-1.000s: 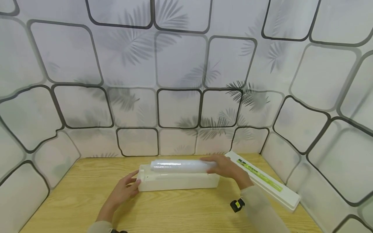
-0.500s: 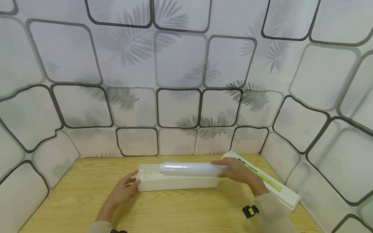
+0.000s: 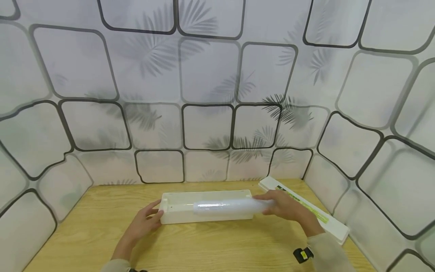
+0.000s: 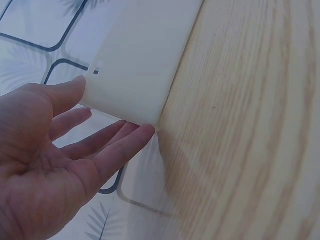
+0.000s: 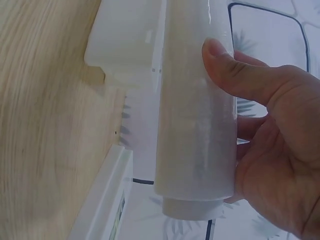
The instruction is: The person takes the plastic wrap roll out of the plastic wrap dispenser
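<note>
A thick roll of cling film (image 3: 224,206), on a pale core, slants over the right part of an open white box (image 3: 207,218). My right hand (image 3: 283,204) grips the roll near its right end, which sticks out past the box. In the right wrist view my thumb lies across the front of the roll (image 5: 197,125), the fingers behind it, and the core's end shows below. At the box's left end my left hand (image 3: 144,223) steadies it. The left wrist view has the thumb and fingertips of that hand (image 4: 65,150) at the edges of the box (image 4: 140,60).
A long white lid (image 3: 331,223) with a green and yellow label lies slantwise at the right of the wood-grain table (image 3: 204,245). Patterned fabric walls (image 3: 207,124) rise behind the table and on both sides.
My right hand has drawn the roll rightward and toward me, from over the back of the box to its front edge. The left hand and the box have stayed in place.
</note>
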{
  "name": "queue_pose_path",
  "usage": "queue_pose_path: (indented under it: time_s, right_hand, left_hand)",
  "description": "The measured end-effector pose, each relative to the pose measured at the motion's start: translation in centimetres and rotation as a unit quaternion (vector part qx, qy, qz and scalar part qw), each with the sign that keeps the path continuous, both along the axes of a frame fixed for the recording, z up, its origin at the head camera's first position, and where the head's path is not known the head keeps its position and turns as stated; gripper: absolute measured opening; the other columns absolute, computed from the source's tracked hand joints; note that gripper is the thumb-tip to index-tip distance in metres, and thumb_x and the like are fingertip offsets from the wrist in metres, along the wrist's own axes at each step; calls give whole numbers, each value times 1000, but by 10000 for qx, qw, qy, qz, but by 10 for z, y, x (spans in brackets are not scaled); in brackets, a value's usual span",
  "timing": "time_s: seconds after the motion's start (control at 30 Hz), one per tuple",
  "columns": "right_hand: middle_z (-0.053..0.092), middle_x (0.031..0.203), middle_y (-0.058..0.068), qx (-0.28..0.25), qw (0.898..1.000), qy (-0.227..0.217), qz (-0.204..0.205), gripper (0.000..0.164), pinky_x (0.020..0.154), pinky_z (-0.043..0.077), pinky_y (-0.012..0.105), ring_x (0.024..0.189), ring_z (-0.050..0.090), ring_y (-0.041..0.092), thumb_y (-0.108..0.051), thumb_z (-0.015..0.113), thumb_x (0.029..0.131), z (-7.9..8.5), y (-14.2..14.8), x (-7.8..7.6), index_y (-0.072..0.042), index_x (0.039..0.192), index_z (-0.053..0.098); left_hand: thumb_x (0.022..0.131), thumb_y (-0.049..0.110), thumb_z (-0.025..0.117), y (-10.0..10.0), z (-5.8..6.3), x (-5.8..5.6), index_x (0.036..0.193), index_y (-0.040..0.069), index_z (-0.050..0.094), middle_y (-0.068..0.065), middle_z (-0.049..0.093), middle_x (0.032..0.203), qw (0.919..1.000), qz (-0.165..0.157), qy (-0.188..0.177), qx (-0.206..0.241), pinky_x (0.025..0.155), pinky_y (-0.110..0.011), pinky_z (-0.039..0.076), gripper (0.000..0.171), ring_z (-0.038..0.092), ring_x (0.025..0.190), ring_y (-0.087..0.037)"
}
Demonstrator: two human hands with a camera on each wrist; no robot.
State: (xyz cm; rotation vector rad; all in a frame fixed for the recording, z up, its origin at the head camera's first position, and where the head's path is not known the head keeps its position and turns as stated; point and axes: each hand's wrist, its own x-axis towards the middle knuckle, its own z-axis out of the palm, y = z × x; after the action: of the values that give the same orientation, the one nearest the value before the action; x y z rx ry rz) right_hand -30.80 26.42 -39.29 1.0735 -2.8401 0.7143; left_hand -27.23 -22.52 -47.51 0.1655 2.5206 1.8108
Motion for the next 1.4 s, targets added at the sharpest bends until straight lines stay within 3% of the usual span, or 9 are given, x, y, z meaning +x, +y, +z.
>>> queue_pose_path:
  time_s: [0.27, 0.53, 0.73, 0.97, 1.4]
  right_hand:
    - [76, 117, 10, -37, 9998, 158, 133, 53, 80, 57, 27, 99, 69, 19, -21, 83, 84, -8, 10, 3, -8, 134, 69]
    - [76, 111, 5, -104, 9991, 379, 169, 53, 79, 57, 27, 96, 68, 15, -24, 85, 82, -18, 19, 5, -14, 131, 72]
    - [75, 106, 3, -218, 9991, 295, 192, 52, 77, 55, 25, 94, 65, 6, -22, 86, 80, -27, 22, 8, -14, 130, 73]
    - [75, 111, 5, -229, 9995, 13, 237, 51, 80, 56, 25, 97, 66, 9, -26, 84, 83, -31, 25, 14, -14, 131, 72]
    - [76, 108, 5, -178, 9992, 265, 250, 52, 80, 57, 27, 97, 67, 12, -25, 86, 79, -43, 32, 9, -13, 128, 74]
  left_hand:
    - [106, 15, 58, -4, -5, -1, 157, -4, 34, -41, 52, 141, 10000, -2, 18, 23, 88, -39, 65, 60, 69, 114, -38]
    - [107, 13, 57, -4, -4, -1, 158, -3, 34, -41, 50, 144, 10000, 15, 26, 19, 89, -40, 65, 59, 67, 117, -40]
    - [106, 14, 58, -2, -3, 0, 158, -4, 33, -42, 49, 144, 10000, -11, 37, 60, 90, -40, 64, 59, 66, 118, -43]
    - [106, 13, 58, -2, -5, -1, 158, -4, 34, -42, 49, 143, 10000, -25, 18, 57, 90, -40, 64, 59, 67, 117, -42]
    - [106, 15, 58, -1, -1, 0, 157, -3, 35, -41, 50, 143, 10000, -6, 48, -20, 91, -40, 64, 59, 66, 118, -43]
